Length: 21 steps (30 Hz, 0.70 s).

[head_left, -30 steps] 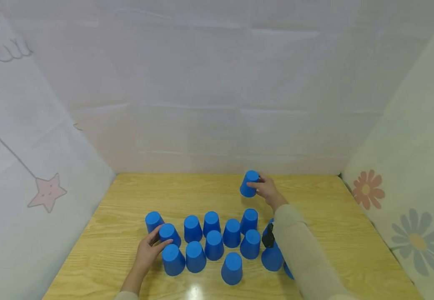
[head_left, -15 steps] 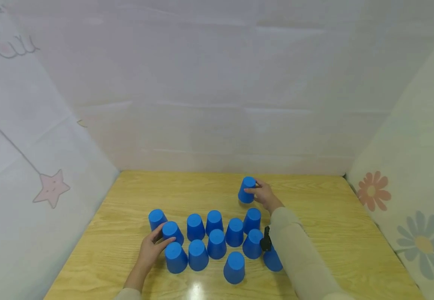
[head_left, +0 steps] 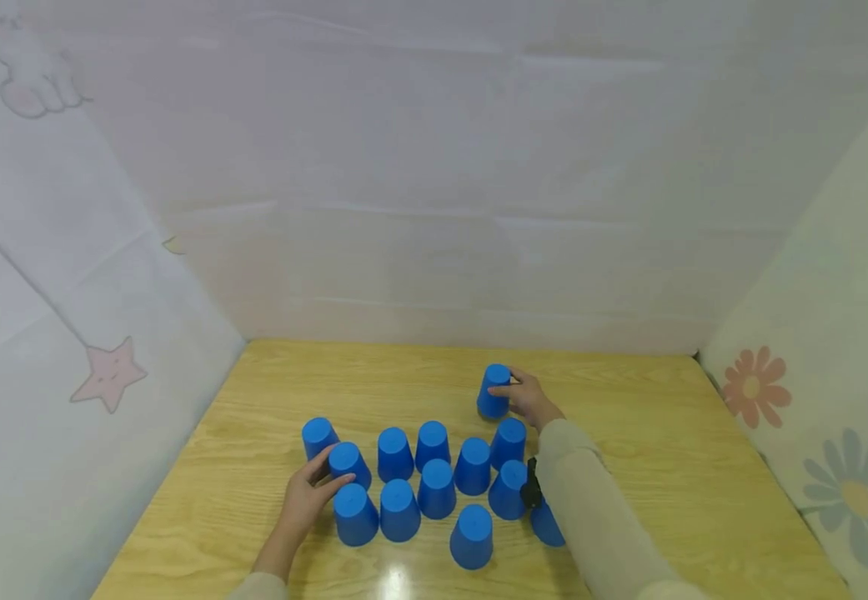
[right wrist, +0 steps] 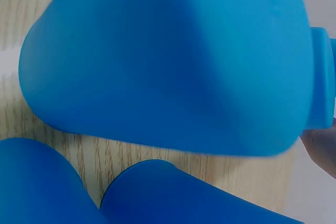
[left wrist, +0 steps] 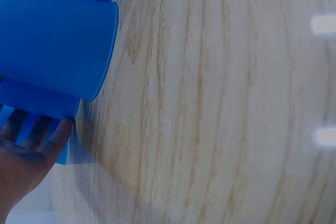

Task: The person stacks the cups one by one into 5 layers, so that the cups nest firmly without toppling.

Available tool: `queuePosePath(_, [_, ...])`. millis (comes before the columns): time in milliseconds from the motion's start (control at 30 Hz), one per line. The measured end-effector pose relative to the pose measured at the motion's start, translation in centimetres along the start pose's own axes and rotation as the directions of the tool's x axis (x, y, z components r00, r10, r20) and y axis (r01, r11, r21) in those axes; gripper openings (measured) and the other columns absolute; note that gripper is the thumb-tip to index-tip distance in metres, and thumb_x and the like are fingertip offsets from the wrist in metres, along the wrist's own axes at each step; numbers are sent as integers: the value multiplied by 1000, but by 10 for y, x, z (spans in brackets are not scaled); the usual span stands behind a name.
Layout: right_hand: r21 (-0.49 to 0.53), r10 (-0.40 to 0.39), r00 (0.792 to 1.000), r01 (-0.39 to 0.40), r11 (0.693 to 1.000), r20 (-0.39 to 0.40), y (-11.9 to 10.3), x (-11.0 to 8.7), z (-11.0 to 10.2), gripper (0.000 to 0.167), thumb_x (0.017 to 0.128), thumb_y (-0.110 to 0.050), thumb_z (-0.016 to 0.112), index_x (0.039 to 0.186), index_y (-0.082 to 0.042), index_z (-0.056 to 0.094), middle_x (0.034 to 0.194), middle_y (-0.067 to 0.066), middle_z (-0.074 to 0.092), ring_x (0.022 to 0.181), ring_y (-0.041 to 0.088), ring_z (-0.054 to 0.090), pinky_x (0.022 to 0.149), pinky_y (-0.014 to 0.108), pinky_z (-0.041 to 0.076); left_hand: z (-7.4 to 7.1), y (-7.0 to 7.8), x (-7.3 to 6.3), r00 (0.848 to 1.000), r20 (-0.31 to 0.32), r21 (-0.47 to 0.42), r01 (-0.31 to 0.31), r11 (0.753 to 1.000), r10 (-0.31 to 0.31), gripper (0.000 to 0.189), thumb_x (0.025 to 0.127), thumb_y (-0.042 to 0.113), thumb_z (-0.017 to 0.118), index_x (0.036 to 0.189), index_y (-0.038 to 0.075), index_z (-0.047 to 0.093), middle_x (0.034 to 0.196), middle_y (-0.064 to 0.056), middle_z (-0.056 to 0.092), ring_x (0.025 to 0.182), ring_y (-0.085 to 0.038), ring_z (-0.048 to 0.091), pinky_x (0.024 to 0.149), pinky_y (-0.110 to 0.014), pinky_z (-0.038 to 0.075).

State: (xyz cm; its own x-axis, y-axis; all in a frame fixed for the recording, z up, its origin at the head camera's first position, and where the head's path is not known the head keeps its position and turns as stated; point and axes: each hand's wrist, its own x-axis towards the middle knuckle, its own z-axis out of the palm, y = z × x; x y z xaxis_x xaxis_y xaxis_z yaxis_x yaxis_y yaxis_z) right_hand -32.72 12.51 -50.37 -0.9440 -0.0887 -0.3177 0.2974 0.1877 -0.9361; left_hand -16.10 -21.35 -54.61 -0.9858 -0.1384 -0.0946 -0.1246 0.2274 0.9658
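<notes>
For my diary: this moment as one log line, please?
right hand: holds blue cup; left hand: grips another cup; table: inverted cups

The right arm (head_left: 602,512), sleeved to the wrist, stretches far forward, the right hand (head_left: 529,397) gripping. The left hand (head_left: 309,493) reaches less far, its wrist bare, thumb held apart from the fingers.

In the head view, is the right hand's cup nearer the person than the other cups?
No: the right hand holds its blue cup beyond the other cups, toward the table's far edge.
</notes>
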Motion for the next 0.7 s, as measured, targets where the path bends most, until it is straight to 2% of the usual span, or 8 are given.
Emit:
queuePosePath(433, [-34,30,999,-29,999,20,1,4,6,75,74,-4,66,136,-5,24,136,21,23,120,39,26,91,48,31,0,0,0,1000,-9,9,-18,1000,18,64,73,30,68,128,13,41,127,-17,40,115,-34,36,90,-47,34])
queuePosePath(700, [-60,12,999,-9,998,45,3,7,8,67,74,-4,67,131,-4,33,131,22,32,117,39,30,89,47,34,-1,-3,1,1000,-5,0,-25,1000,25,64,73,29,68,129,12,41,127,-17,40,115,-34,36,89,-46,35])
